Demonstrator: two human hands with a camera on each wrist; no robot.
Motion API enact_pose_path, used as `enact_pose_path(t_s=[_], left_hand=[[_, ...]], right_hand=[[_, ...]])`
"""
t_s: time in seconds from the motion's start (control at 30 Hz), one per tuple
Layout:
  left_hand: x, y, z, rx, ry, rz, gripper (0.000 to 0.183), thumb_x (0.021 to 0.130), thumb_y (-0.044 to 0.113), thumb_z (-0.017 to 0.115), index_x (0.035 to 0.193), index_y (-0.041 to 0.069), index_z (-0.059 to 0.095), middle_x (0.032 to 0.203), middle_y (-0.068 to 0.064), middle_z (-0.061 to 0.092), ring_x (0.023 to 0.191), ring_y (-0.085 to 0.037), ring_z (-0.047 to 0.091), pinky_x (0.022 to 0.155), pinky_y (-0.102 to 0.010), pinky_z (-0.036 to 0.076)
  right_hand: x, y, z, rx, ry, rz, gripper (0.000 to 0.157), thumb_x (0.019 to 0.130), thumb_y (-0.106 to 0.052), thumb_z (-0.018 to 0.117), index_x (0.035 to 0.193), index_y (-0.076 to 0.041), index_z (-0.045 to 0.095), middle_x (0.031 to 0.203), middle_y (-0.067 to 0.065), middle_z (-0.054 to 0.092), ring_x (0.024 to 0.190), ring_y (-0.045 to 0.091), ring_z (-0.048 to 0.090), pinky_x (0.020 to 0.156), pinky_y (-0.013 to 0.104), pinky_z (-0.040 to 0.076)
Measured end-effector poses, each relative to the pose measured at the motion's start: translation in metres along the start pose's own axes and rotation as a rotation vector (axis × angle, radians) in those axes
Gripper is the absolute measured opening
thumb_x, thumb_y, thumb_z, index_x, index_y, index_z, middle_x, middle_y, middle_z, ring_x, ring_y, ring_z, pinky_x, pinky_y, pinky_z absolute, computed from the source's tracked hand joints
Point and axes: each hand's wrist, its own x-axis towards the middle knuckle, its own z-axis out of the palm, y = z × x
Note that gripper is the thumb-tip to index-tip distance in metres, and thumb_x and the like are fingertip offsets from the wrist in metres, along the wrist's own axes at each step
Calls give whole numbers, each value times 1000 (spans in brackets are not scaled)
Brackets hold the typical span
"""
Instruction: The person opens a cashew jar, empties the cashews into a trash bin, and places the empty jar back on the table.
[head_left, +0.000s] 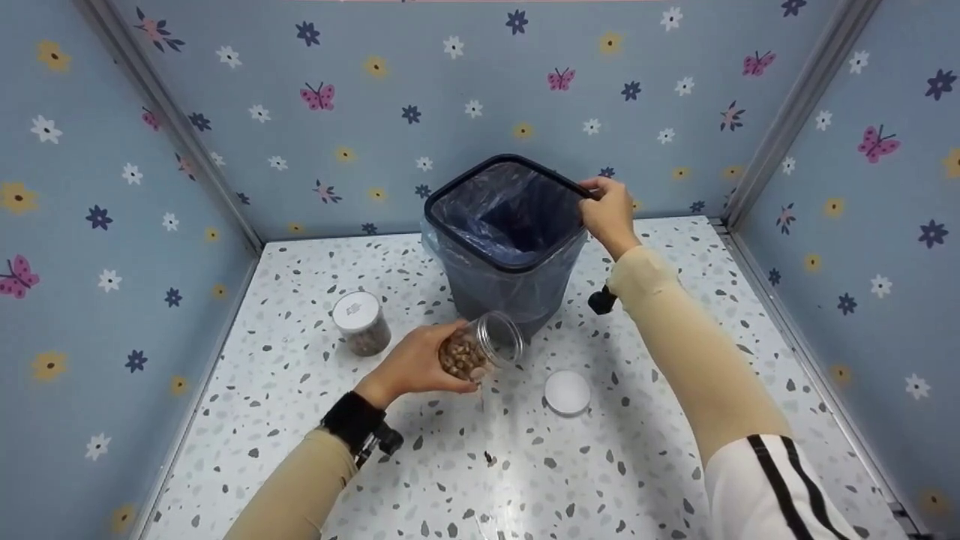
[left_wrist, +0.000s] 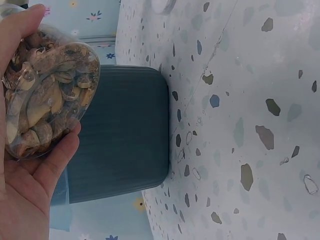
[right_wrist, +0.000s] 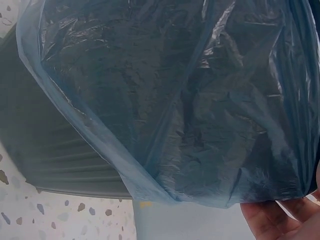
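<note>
My left hand (head_left: 424, 360) grips a clear plastic jar (head_left: 469, 352) that is tilted, its uncapped mouth toward the right. Brown, nut-like pieces (left_wrist: 45, 95) lie inside, seen through the jar's bottom in the left wrist view. Just behind the jar stands a dark trash can (head_left: 510, 292) with a blue plastic bag (right_wrist: 165, 100) folded over its rim. My right hand (head_left: 611, 214) pinches the black rim (head_left: 551, 176) at the right corner. In the right wrist view, the bag covers most of the picture and only some fingertips (right_wrist: 265, 220) show.
A second jar (head_left: 364, 330) with a white lid stands left of the trash can. A loose white lid (head_left: 568, 392) lies on the speckled table (head_left: 600, 472) to the right. Flowered panels (head_left: 420, 97) enclose the table at the back and both sides.
</note>
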Motion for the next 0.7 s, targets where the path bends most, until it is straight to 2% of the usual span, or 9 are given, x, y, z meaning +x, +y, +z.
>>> enact_pose_path(t_s=[0.23, 0.5, 0.7], left_hand=[[5, 3, -6, -10, -9, 7, 84, 67, 43, 103, 138, 16, 66, 118, 1, 78, 104, -16, 73, 94, -38, 64], [7, 7, -18, -5, -14, 0, 84, 69, 44, 102, 140, 16, 66, 119, -1, 77, 102, -17, 72, 91, -38, 64], [5, 8, -25, 11, -5, 5, 90, 71, 45, 101, 146, 12, 64, 125, -4, 77, 106, -20, 73, 94, -41, 64]], right_hand=[[2, 0, 2, -31, 30, 2, 37, 95, -3, 58, 127, -5, 76, 118, 18, 77, 99, 24, 66, 81, 28, 50], [0, -1, 1, -8, 19, 17, 36, 98, -2, 57, 129, -3, 74, 118, 18, 74, 92, 22, 62, 71, 27, 50], [0, -1, 3, -5, 11, 33, 38, 97, -2, 56, 130, -4, 74, 120, 18, 73, 96, 24, 63, 76, 30, 50]])
